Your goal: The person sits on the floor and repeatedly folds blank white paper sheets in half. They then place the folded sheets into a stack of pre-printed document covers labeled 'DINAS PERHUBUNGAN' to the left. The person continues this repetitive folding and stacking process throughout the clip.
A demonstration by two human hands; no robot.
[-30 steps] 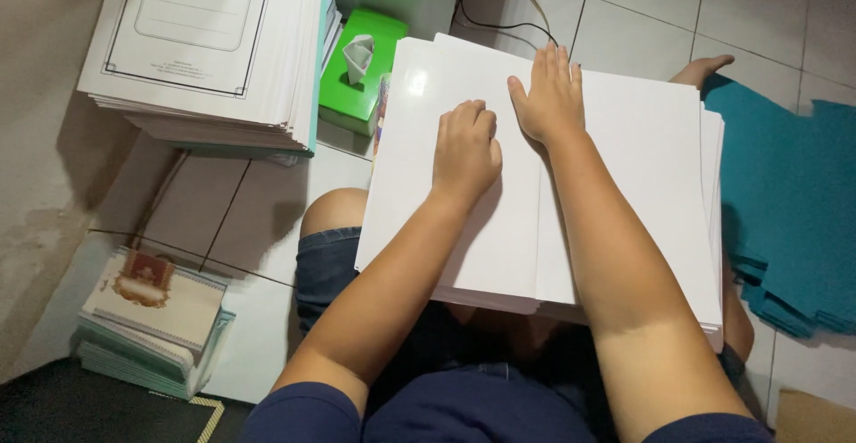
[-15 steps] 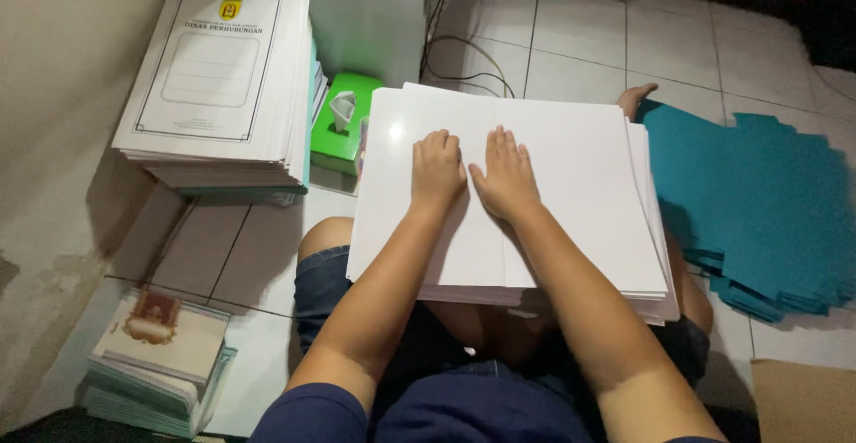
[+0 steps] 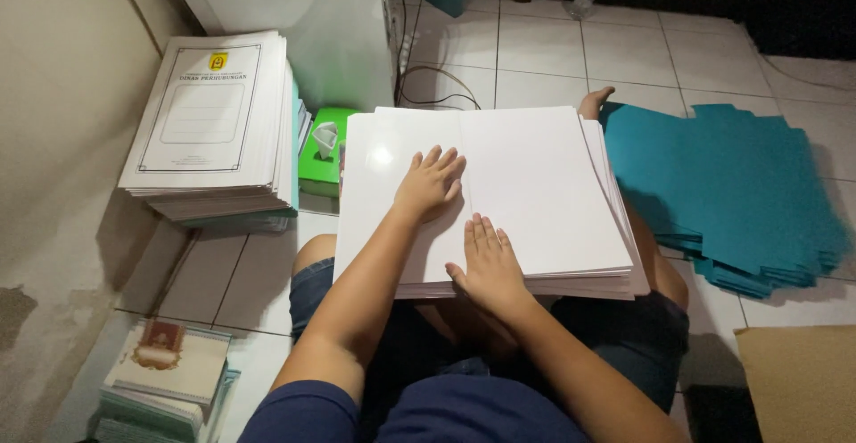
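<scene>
I am drawing my flat, empty right hand [image 3: 489,265] nearer along the glossy white card stack [image 3: 544,176] crease while my open left hand [image 3: 430,183] is pressing farther up

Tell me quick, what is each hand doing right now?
Left hand: open, flat on the white sheet stack, holding nothing.
Right hand: open, flat near the stack's near edge, holding nothing.

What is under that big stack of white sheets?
The stack of white sheets rests on the seated person's legs; a foot shows beyond it. Both hands lie on top. Anything else beneath is covered.
</scene>
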